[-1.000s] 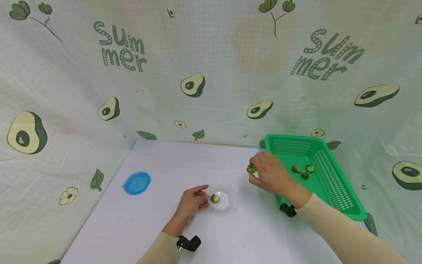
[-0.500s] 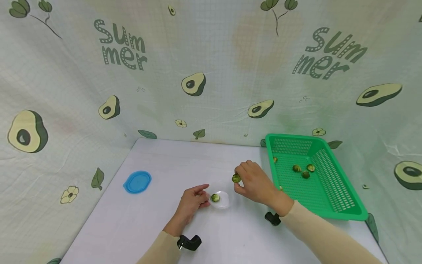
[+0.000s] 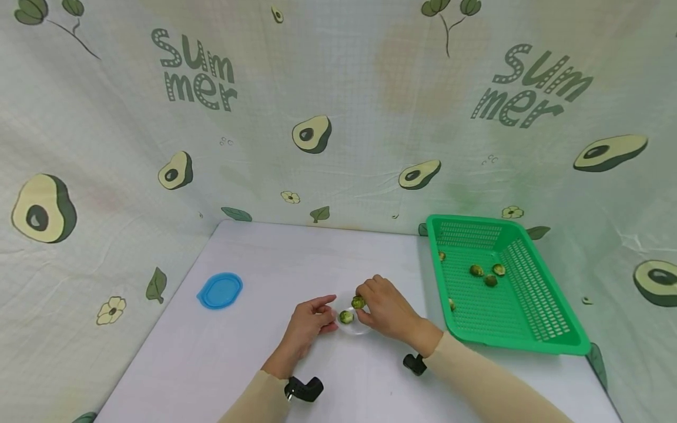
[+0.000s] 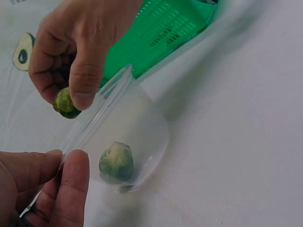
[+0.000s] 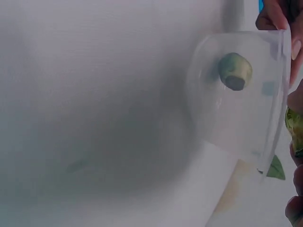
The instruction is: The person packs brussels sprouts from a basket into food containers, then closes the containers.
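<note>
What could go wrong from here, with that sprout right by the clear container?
The right hand pinches the held sprout close to the rim of the clear container; it might clip the edge and drop outside.

The left hand pinches the container at just one side, so a knock could tip it and the sprout inside might roll out.

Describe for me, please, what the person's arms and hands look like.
Both arms wear long, plain beige sleeves: the left sleeve and right sleeve end near the wrists. A small black left camera and right camera sit there. The left hand and right hand are ungloved.
</note>
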Available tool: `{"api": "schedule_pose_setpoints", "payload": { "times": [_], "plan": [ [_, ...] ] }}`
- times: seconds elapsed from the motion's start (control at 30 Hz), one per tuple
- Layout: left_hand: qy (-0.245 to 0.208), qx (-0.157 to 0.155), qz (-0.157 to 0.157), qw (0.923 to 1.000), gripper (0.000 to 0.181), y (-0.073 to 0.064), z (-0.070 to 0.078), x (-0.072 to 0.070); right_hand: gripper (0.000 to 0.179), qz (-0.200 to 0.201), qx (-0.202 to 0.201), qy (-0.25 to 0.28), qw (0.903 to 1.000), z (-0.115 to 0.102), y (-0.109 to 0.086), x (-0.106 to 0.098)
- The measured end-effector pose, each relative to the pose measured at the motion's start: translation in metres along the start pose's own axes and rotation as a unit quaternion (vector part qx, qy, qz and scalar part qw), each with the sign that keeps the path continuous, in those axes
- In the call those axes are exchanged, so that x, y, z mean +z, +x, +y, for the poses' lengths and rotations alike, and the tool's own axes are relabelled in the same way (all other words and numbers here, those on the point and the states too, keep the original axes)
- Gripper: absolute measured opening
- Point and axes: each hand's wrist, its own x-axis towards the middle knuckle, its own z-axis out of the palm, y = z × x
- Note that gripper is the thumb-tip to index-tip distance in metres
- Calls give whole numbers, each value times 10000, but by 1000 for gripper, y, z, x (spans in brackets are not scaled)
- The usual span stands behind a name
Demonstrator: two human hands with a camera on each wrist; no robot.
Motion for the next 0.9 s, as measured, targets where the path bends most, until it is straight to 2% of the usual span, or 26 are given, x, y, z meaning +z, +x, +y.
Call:
{"api": "schedule_pose_setpoints", "payload": {
  "times": [0.27, 0.47, 0.9],
  "plan": [
    [11, 25, 2, 10000, 50, -1, 1, 1, 28, -141, 76, -4, 9999, -3, 0, 13],
    [4, 17, 5, 10000, 50, -2, 2, 1, 28, -249, 123, -253, 9993, -3, 3, 21],
    [32, 22, 0, 10000, 50, -2, 3, 2, 30, -434, 138, -349, 9984, -4, 4, 22]
  ]
}}
